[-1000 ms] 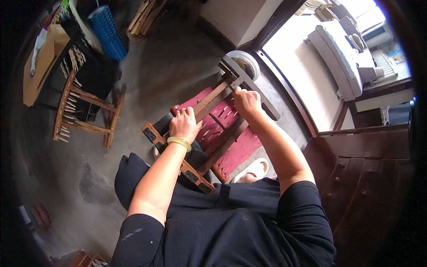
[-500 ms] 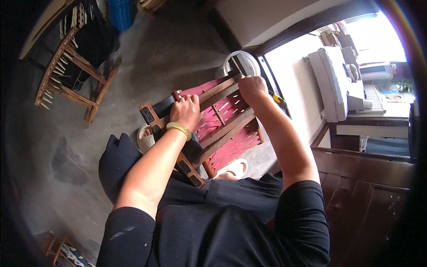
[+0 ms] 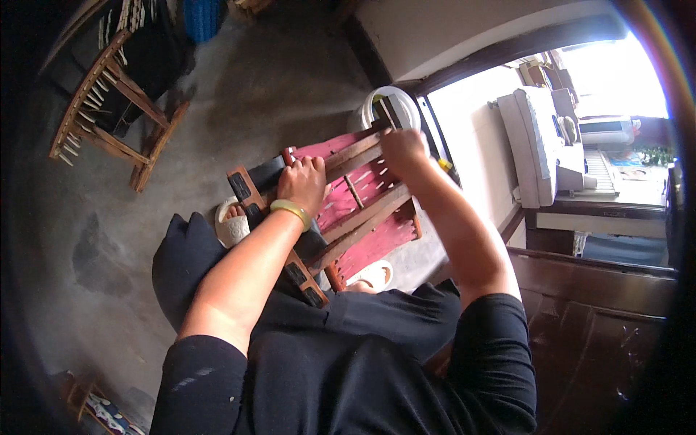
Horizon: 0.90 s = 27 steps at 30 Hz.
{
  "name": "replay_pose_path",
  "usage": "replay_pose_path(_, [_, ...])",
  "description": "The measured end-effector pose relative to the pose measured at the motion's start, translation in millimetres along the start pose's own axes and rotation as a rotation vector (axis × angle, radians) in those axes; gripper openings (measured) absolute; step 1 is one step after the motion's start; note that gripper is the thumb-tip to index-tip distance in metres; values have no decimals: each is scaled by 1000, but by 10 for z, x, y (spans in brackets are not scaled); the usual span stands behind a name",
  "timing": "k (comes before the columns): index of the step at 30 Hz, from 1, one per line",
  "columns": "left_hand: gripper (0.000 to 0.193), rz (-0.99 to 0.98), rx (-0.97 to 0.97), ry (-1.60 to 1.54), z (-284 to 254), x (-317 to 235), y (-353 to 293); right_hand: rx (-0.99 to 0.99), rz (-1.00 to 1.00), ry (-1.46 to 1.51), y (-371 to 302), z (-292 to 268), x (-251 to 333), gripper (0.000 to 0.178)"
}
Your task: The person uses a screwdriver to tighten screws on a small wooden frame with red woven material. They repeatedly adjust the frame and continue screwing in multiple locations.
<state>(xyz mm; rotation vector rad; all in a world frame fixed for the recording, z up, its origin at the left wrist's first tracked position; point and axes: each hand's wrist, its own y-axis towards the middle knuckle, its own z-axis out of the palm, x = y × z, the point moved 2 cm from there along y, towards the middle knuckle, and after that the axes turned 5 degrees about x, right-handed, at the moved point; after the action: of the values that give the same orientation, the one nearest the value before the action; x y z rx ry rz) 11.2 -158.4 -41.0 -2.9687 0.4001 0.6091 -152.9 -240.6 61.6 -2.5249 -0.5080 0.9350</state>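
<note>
A small wooden chair or stool frame [image 3: 355,228] with a woven pink strap seat [image 3: 362,250] lies tilted across my lap. My left hand [image 3: 303,185], wearing a pale bangle, is closed over one of its wooden rails, near a black pad. At the far end of that rail is my right hand [image 3: 404,154], a slightly blurred fist. A black-and-yellow handle end [image 3: 444,165] shows just behind this fist; it looks like part of a gripped tool, whose kind is hidden. Beyond the fist a dark flat piece [image 3: 386,110] sticks up in front of a white bucket.
The white bucket [image 3: 409,105] stands by the doorway. Another wooden chair frame [image 3: 119,109] with pale slats is on the concrete floor at far left. A brown wooden door [image 3: 580,326] is at my right. My pale slippers [image 3: 230,221] show beside the frame.
My right fist has shifted slightly left and down along the rail, with the handle end beside it. The left hand keeps its hold. The whole view has tilted a little.
</note>
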Motion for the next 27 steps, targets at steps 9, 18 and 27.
replay_pose_path(9, [53, -19, 12, 79, -6, 11, -16, 187, -83, -118, 308, 55, 21, 21])
replay_pose_path(18, [26, 42, -75, 75, 73, 51, 14, 366, -390, -91, 92, -305, 505, 23])
replay_pose_path(27, [49, 28, -32, 88, 91, 20, -2, 232, 72, -11, 105, 3, -162, 20])
